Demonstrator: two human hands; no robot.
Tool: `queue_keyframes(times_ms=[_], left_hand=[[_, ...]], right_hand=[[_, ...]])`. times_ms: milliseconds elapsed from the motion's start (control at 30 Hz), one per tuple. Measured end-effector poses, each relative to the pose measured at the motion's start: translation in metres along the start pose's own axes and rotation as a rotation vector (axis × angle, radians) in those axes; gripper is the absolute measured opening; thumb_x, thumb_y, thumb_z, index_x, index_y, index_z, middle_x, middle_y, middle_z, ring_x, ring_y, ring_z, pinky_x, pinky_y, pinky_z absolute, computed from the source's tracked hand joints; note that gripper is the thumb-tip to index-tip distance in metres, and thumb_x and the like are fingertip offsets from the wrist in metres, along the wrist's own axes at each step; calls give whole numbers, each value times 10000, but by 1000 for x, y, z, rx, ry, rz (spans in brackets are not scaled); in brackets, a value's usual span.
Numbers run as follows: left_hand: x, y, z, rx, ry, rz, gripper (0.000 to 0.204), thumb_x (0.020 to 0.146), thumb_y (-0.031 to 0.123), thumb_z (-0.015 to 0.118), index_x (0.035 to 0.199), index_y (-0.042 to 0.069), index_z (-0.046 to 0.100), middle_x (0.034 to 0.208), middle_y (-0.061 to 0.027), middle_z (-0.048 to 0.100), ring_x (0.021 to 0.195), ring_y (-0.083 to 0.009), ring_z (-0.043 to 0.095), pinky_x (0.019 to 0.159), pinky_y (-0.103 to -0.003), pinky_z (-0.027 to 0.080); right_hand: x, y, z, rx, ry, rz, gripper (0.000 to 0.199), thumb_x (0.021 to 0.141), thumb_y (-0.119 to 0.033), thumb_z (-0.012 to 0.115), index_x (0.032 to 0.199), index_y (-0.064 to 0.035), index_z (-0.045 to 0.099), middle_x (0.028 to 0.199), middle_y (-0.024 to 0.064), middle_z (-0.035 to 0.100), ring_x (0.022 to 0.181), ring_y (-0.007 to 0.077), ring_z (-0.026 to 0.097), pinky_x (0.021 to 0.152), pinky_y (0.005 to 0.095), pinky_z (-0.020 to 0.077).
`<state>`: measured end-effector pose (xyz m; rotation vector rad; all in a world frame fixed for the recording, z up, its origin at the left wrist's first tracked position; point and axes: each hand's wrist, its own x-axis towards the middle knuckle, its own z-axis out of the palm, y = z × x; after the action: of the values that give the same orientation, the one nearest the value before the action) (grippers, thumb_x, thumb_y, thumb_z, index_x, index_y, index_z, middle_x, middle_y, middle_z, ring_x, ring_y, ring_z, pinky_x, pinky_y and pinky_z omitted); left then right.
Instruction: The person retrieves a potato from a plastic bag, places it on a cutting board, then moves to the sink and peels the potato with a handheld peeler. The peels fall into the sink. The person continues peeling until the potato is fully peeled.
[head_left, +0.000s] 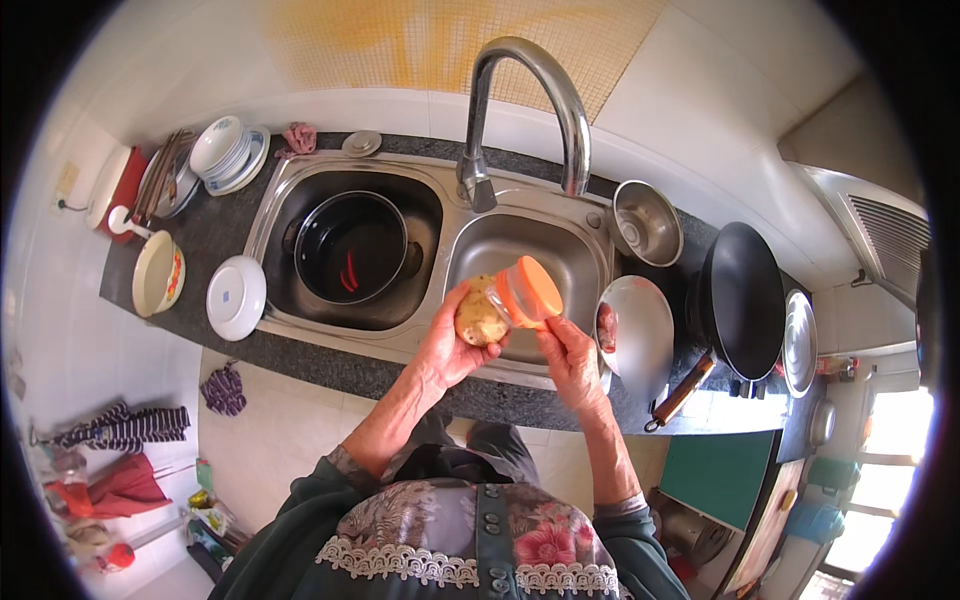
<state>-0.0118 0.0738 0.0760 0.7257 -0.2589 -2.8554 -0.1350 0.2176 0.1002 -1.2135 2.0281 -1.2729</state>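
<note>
Cupped in my left hand [452, 343] is a whole yellow-brown potato [480, 322], raised over the front of the right sink basin [490, 240]. My right hand [572, 362] grips an orange peeler [541, 287] with a clear plastic container part. The clear part sits right against the potato's right side; its blade is hidden. Much of the potato still shows skin. To the left, a black pot [330, 225] stands in the left sink basin [262, 232], with red chili peppers [348, 272] inside.
A tall faucet [535, 58] arches behind the right basin. At right are a steel bowl [640, 222], a shiny dish [640, 320] holding reddish meat [606, 327], and a black wok [745, 300]. Leftward are a white plate [236, 298], an enamel pot [158, 272] and stacked bowls [218, 148].
</note>
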Motion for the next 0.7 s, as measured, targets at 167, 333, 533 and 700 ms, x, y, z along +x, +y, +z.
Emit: queue_keyframes(times_ms=[167, 333, 533, 700], left_hand=[[8, 3, -9, -10, -72, -39, 539, 860, 531, 475, 1150, 79, 510, 932, -143, 605, 725, -256, 596, 521, -281, 491], [6, 1, -12, -49, -104, -84, 566, 862, 537, 460, 1162, 59, 500, 935, -201, 597, 734, -281, 598, 531, -282, 488], [-9, -1, -7, 32, -327, -87, 581, 873, 516, 445, 1236, 62, 452, 987, -250, 580, 785, -304, 609, 566, -304, 513], [-3, -2, -2, -31, -113, 38, 587, 877, 518, 443, 1251, 65, 438, 1068, -180, 574, 900, -314, 609, 658, -344, 556]], right_hand=[[7, 15, -1, 12, 46, -12, 257, 873, -106, 550, 1095, 22, 557, 842, 147, 589, 720, 232, 589, 656, 287, 457], [12, 33, 0, 67, 84, -2, 262, 888, -116, 544, 1103, 32, 560, 754, 71, 572, 671, 125, 527, 603, 246, 425], [-6, 78, -15, 11, 128, 105, 276, 912, -170, 522, 1098, 32, 546, 707, 20, 574, 601, 82, 515, 544, 236, 435], [-13, 22, -11, 436, -46, 294, 240, 930, -162, 494, 1093, 14, 504, 708, -5, 520, 557, 52, 453, 513, 196, 402]])
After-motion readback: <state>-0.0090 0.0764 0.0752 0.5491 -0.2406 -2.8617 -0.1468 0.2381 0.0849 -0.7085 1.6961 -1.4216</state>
